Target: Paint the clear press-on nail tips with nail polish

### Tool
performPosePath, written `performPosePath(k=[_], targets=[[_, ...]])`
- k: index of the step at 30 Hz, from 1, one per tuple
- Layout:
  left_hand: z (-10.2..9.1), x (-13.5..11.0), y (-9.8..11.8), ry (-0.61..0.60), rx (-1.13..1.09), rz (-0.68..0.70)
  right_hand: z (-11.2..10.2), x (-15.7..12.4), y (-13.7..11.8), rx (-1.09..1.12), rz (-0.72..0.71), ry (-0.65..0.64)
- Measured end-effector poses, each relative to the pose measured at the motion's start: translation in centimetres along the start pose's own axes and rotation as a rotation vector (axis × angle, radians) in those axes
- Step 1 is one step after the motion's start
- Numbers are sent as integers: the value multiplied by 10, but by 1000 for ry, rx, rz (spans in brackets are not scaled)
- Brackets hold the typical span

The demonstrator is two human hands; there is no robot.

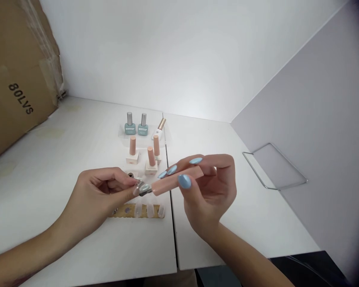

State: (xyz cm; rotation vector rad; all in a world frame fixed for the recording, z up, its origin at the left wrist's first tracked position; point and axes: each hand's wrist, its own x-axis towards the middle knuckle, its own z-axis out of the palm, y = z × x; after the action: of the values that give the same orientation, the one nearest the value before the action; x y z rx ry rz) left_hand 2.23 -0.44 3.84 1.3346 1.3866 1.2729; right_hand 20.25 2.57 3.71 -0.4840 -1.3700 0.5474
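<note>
Just beyond the tan strip [128, 213] on the bench [122, 247], the left hand [103, 193] pinches a small glossy nail tip [144, 187] between thumb and forefinger. Right of the strip, the right hand [211, 191] grips a peach cap [167, 184] between thumb and fingers, its brush [145, 192] at the tip; contact is hard to judge. Good work here likely needs a steady pinch, fingertips off the brushed face, and light, even strokes.

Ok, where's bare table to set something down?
Free: right side of the white table, between the right hand and the side wall; left side, between the cardboard box and the bottles; near side, between the tan strip and the front edge. Crowded: the middle, with the bottles, tan strip, left hand and peach brush.
</note>
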Motion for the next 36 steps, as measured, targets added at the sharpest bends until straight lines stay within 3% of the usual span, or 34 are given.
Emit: performPosePath(k=[11,30,36], targets=[[3,-3,-1,-1,23,-42,-7,3,3,61,-62,-159],[-1,-11,-11,58,92,147,-4,8,2,-82,49,63],[3,-9,-9,98,112,190,-6,6,6,23,-94,-80]])
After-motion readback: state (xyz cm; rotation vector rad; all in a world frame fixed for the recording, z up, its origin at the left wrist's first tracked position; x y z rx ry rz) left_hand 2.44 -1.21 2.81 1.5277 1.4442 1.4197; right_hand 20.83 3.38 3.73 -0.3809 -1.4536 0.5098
